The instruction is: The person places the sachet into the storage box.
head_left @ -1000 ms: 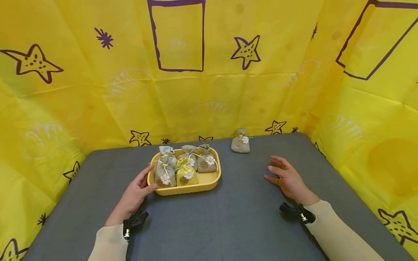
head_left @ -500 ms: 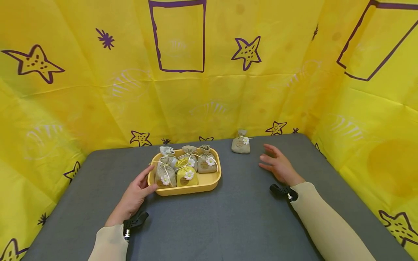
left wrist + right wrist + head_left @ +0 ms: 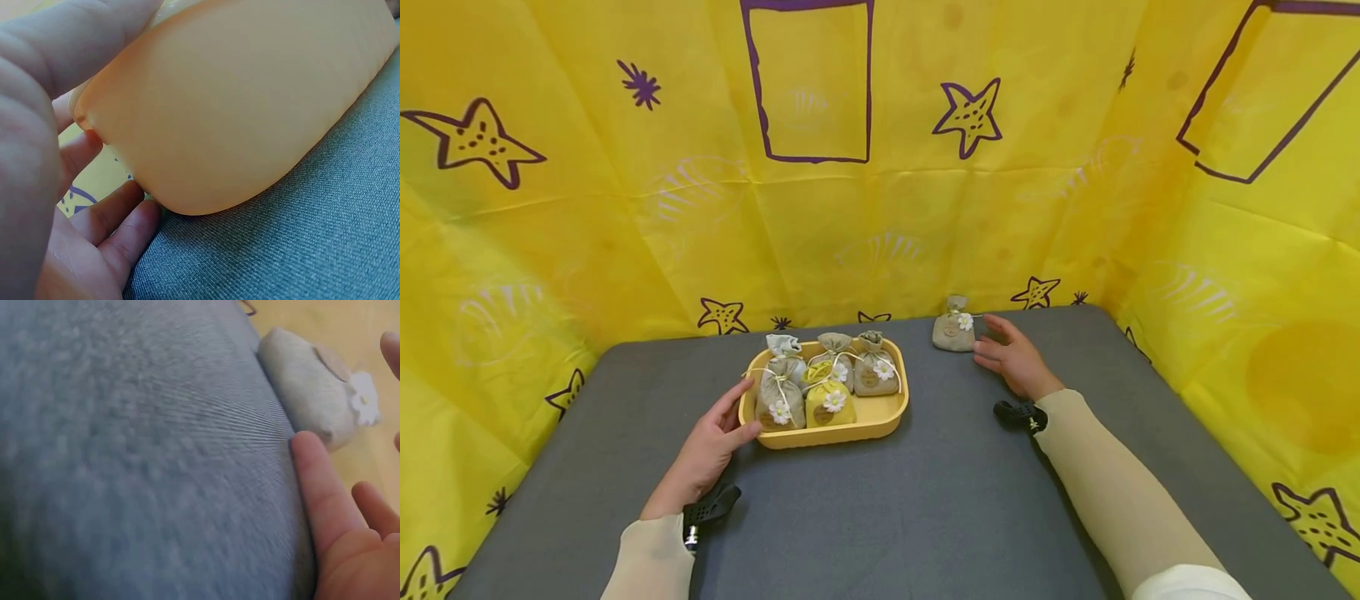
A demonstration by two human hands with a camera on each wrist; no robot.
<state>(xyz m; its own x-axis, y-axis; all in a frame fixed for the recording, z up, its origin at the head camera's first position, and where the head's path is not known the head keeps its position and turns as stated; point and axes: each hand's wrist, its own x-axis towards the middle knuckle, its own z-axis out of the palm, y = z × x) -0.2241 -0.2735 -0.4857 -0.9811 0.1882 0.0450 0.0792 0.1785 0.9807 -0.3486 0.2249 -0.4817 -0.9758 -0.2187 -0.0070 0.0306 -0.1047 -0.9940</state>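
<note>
My left hand (image 3: 703, 454) holds the left end of a yellow oval tray (image 3: 880, 429), its thumb at the front corner and its fingers against the end wall. The left wrist view shows the tray's side (image 3: 231, 119) close up. Several small drawstring sachets with white flowers stand in the tray: a yellow one (image 3: 838, 412), a pale blue-grey one (image 3: 784, 346) and beige-grey ones. Another beige-grey sachet (image 3: 951, 335) sits at the table's back edge. Just right of it, my right hand (image 3: 1017, 360) reaches with spread fingers. In the right wrist view a fingertip is near the sachet's base (image 3: 306, 387).
The dark grey table (image 3: 850, 517) carries the tray left of centre. Yellow cloth (image 3: 910, 217) printed with starfish hangs behind the table and along both sides. A black wrist mount (image 3: 1018, 414) sits under the right wrist, another (image 3: 711, 507) by the left.
My right hand has moved left and away from me, up beside the lone sachet. The left hand, the tray and the sachets have stayed in place.
</note>
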